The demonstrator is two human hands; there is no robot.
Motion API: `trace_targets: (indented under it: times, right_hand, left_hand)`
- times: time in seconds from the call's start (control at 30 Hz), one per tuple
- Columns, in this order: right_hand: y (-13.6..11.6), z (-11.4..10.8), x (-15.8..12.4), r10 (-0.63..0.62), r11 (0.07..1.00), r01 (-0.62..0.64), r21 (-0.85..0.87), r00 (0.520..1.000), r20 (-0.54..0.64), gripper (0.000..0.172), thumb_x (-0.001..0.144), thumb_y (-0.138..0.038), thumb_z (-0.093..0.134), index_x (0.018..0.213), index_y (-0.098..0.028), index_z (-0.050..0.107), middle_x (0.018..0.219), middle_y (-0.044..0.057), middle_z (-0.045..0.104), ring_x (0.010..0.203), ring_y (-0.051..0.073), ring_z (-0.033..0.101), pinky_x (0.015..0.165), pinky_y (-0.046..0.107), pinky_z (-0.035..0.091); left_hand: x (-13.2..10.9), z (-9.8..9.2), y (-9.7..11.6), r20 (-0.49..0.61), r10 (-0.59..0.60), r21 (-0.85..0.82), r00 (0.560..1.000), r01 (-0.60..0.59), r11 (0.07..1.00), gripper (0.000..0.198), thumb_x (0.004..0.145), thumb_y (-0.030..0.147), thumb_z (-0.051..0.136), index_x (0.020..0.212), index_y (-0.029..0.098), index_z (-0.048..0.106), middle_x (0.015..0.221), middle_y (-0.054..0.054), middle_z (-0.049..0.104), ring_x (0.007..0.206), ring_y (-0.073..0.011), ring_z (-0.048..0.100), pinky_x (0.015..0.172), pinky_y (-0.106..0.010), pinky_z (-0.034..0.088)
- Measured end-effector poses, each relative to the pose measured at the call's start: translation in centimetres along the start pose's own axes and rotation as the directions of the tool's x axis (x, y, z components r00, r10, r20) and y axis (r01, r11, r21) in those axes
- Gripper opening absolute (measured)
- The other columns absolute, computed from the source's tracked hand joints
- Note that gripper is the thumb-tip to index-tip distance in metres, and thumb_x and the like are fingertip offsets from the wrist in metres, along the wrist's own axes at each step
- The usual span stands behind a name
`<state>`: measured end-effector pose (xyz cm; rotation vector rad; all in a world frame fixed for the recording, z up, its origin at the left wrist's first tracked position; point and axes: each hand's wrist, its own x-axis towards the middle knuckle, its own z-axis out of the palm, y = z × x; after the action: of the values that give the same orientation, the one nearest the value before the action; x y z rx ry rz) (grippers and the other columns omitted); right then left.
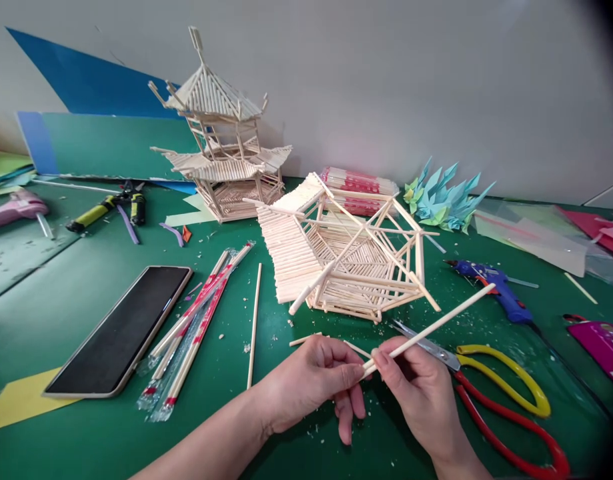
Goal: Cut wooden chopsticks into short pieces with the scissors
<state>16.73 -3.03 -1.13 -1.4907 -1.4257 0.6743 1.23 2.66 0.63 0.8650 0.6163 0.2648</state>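
left hand (331,377) + right hand (416,380): both pinching chopstick (443,323) | risk: scissors (452,361) beside right hand, careless drop could nick | uneven twist could crack chopstick

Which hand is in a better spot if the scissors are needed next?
Probably the right hand: the scissors lie close beside it, while the left hand is farther away. The right pinches a long pale stick, so it would need freeing first.

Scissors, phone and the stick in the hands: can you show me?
Scissors (451,361): head view, metal near the pivot.
Phone (122,332): head view, dark screen.
Stick (439,323): head view, middle of its length.
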Motion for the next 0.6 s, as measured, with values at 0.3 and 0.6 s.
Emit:
trace_targets:
  times: [0.3,0.6]
  right_hand:
    - [-0.41,-0.03,-0.05,-0.105,0.993,0.102,-0.056,0.993,-0.053,0.011,0.08,-0.025,0.057,0.069,-0.022,0.056,0.051,-0.006,0.058,0.044,0.009,0.051,0.042,0.017,0.041]
    - [-0.36,-0.1,-0.22,-0.015,0.997,0.014,0.081,1.0,0.008,0.008,0.08,-0.023,0.059,0.072,-0.023,0.057,0.054,-0.007,0.062,0.046,0.008,0.052,0.044,0.015,0.041]
  left_hand:
    - [-0.01,-0.05,0.12,0.004,0.038,0.059,0.999,-0.039,0.997,0.025,0.079,0.029,0.055,0.065,0.01,0.061,0.052,0.001,0.06,0.029,-0.0032,0.049,0.034,-0.014,0.035]
    - [0.23,-0.64,-0.29,0.042,0.013,-0.057,0.999,-0.011,0.998,0.02,0.075,0.027,0.06,0.072,0.008,0.066,0.053,-0.003,0.066,0.032,-0.0065,0.055,0.037,-0.014,0.038]
